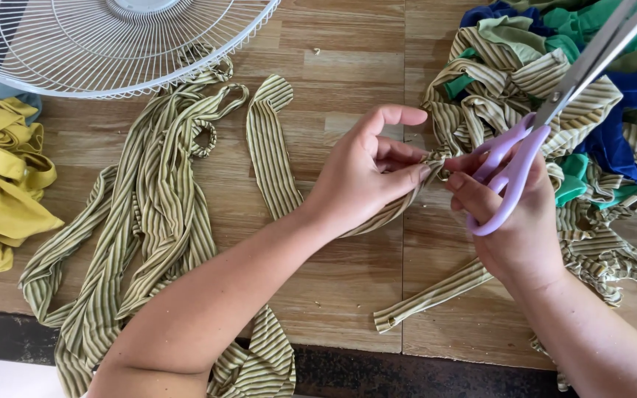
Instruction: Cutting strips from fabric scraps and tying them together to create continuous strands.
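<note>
Centrally on the wooden counter (pixel 348 66), a striped fabric strip (pixel 270 155) runs between the 2 hands: the left hand (pixel 366 173) pinches its knotted end, the right hand (pixel 510 214) touches it while gripping purple-handled scissors (pixel 514 166).

A wooden bench (pixel 348 81) of light brown planks fills most of the view, with a seam seen running down its right half. A dark strip (pixel 9 332) is seen along its near edge, and a pale surface (pixel 1 379) shows at the lower left corner. A white wire fan guard (pixel 97 44) is laid at the upper left. Everything is evenly lit by soft daylight.
</note>
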